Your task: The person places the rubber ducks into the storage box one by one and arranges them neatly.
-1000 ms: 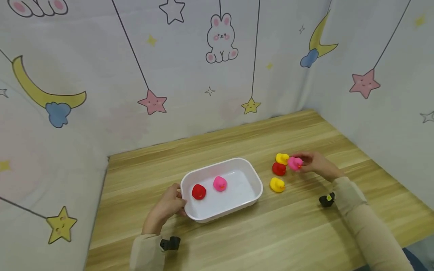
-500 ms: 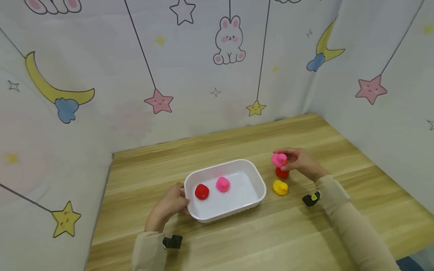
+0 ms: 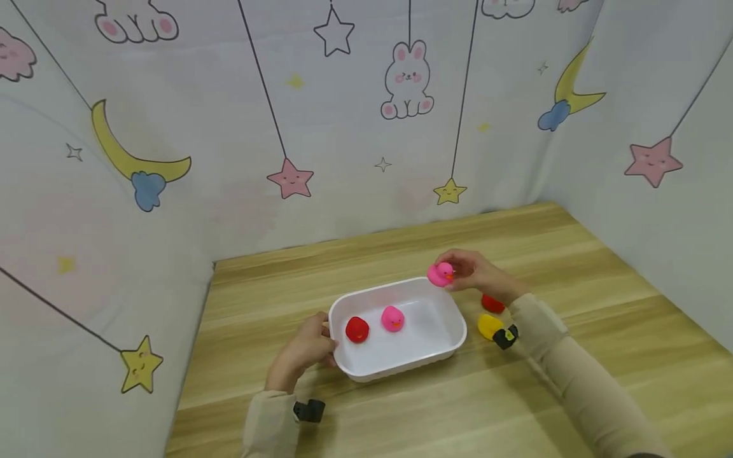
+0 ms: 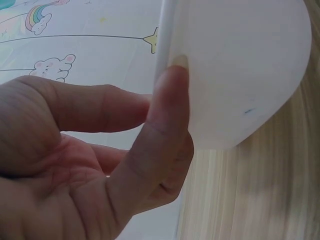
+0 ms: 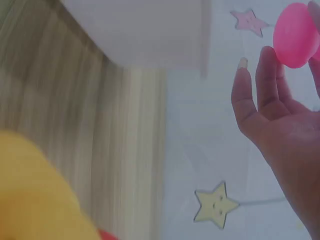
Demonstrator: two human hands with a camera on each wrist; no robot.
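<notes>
Nearest the wearer, the white rectangular plastic tub (image 3: 452, 331) is steadied at its left end by the left hand (image 3: 303, 353), whose fingers are curled round the rim; in the left wrist view the thumb (image 4: 165, 115) is seen pressed flat against the smooth outer wall of the tub (image 4: 240, 70), which judging by that grip keeps the light container from sliding on the pale wood-grain table (image 3: 572, 267). Inside the tub a small red rubber duck (image 3: 357, 329) and a small pink rubber duck (image 3: 392, 319) sit side by side, apart from the walls. To the right of the tub, on the table, a yellow rubber duck (image 3: 488, 326) and, just behind it, a second red rubber duck (image 3: 492, 303) are partly hidden by the right sleeve. Farther back, a bright pink rubber duck (image 3: 440, 274) is pinched in the fingertips of the right hand (image 3: 472, 273) and is held in the air over the far right corner of the tub, clear of the rim. This duck is glossy, rounded and one-coloured, with a small orange beak; in the right wrist view only its flat round underside (image 5: 296, 35) is shown between the fingers. Beyond everything, white fabric walls printed with stars, moons and a rabbit (image 3: 407, 81) enclose the table.
</notes>
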